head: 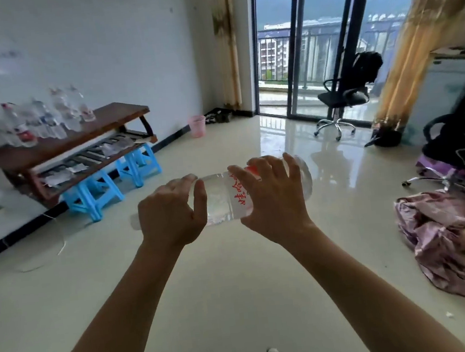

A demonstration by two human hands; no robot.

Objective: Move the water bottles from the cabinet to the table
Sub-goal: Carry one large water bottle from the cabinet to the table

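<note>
Behind the left hand (169, 210), the bottle (219, 202) partly hides.

Both hands (172, 210) (270, 197) gripping sideways water bottle (219, 202), bottles on table (80, 139)

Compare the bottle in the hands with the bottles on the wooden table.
The held bottle lies sideways; the table bottles stand upright. The held bottle is gripped by the left hand and right hand; the table bottles rest on the wooden table, untouched. All are clear plastic.
</note>
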